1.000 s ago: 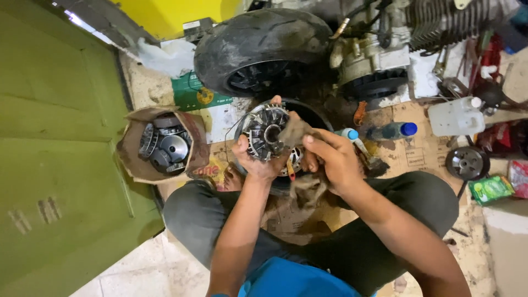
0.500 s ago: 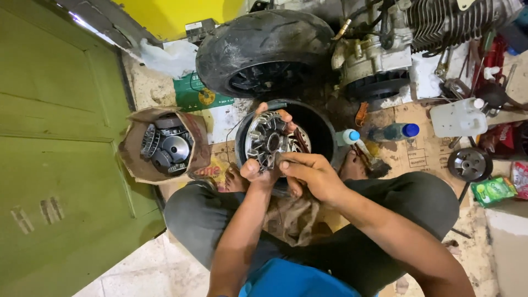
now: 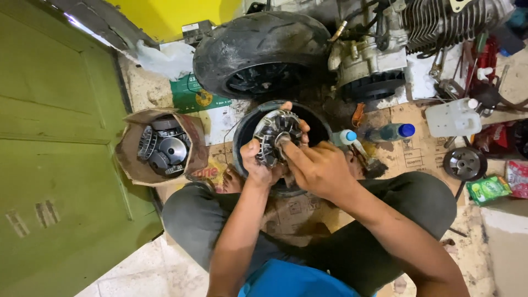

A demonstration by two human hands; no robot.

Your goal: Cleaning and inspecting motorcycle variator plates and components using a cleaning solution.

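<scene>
My left hand (image 3: 257,165) gripped the round metal pulley (image 3: 276,135) tight; my right hand's (image 3: 316,168) fingers pinched its middle.

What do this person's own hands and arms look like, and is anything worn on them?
Both arms are bare up to the bottom edge of the picture, with no sleeve in view. The left hand and the right hand wear no gloves; no watch, ring or band shows. The fingers look smudged with dark grime.

One head cam only, looking straight down, close over lap and floor clutter; no second view.
</scene>
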